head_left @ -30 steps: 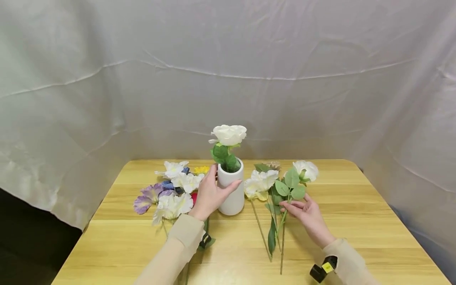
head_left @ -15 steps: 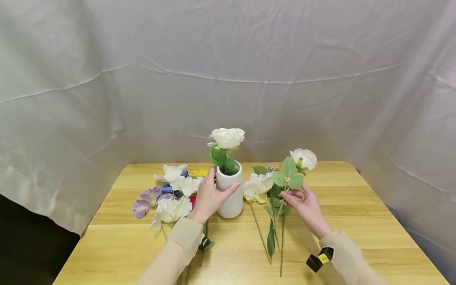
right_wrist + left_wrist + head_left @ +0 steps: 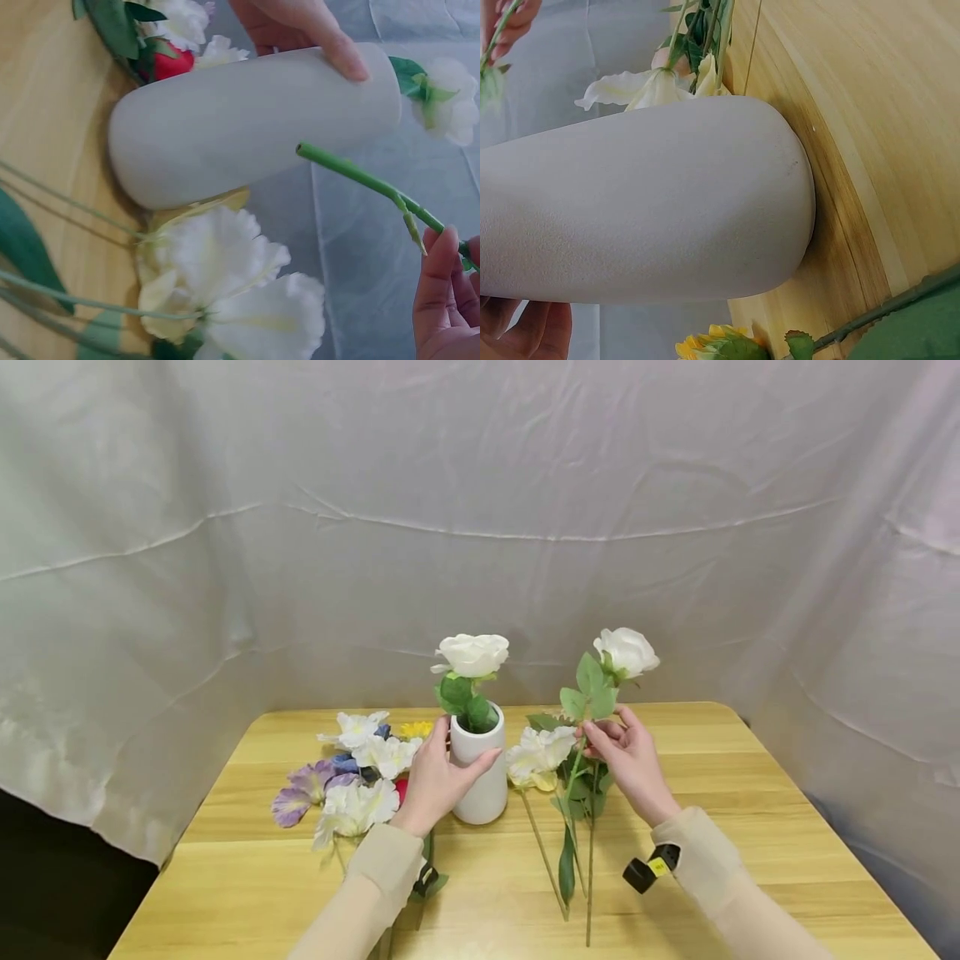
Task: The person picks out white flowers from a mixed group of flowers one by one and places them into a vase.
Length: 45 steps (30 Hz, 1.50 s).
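My left hand (image 3: 437, 778) grips a white vase (image 3: 482, 785) near its rim, thumb on the front and fingers round the far left side. The vase stands upright on the table, and a white rose (image 3: 472, 656) with green leaves rises from its mouth. To the right, my right hand (image 3: 632, 767) pinches the stem of a second white rose (image 3: 628, 652) between thumb and fingers. That rose is upright, its bloom leaning right. In the right wrist view the cut end of its green stem (image 3: 352, 171) points toward the vase, apart from it.
Left of the vase lies a pile of flowers: white blooms (image 3: 358, 807), a purple one (image 3: 303, 791), a yellow one (image 3: 417, 729) and a red one partly hidden. A white-and-yellow flower (image 3: 538, 756) and leafy stems (image 3: 590, 860) lie on the wooden table (image 3: 720, 893) to the right.
My right hand has lifted the second white rose up off the right-hand flowers and moved it left toward the vase. My left hand keeps its grip on the vase.
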Available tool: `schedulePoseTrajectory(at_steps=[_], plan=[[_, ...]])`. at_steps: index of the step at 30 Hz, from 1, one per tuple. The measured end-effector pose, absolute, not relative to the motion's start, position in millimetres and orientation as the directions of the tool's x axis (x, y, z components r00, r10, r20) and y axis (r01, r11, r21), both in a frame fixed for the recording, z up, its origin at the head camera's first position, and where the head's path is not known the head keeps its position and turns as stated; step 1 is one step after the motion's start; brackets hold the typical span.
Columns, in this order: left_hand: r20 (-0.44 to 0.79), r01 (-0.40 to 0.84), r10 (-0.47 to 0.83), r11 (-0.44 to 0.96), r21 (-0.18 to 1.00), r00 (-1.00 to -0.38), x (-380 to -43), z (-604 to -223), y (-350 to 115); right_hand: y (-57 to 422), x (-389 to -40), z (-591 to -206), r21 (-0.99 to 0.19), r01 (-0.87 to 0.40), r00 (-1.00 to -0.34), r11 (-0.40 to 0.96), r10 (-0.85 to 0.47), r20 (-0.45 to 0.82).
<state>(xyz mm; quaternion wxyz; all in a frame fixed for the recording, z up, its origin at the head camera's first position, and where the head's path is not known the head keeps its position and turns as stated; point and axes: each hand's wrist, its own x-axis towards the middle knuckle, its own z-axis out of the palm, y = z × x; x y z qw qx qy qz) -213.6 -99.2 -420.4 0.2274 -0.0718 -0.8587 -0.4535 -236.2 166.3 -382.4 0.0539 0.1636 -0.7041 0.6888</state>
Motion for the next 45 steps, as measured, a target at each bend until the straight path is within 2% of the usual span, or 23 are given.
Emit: schedulePoseTrajectory(at_steps=[16,26,34,40,45], plan=[[0.469,0.344,-0.077,0.579,0.739,-0.88,-215.1,-421.9,-101.0,129.4,-251.7,-342.6,-0.87,-0.492,-0.86,-0.024,-0.141,0.49],[0.482,0.361,-0.068,0.573,0.736,-0.874,-214.2,-421.9,-100.8,105.6,-257.3,-311.9,-0.81,-0.585,-0.808,-0.04,-0.051,0.586],[0.494,0.369,-0.063,0.585,0.722,-0.867,-214.7,-421.8,-100.4,88.6,-259.5,-286.8,-0.728,-0.684,-0.729,-0.051,0.009,0.684],[0.482,0.359,-0.067,0.579,0.732,-0.873,-214.7,-421.6,-99.0,77.8,-262.1,-287.1,-0.713,-0.696,-0.717,-0.09,0.028,0.696],[0.487,0.367,-0.063,0.576,0.731,-0.871,-215.3,-421.5,-98.0,75.7,-264.6,-298.0,-0.729,-0.681,-0.732,-0.064,0.044,0.68]])
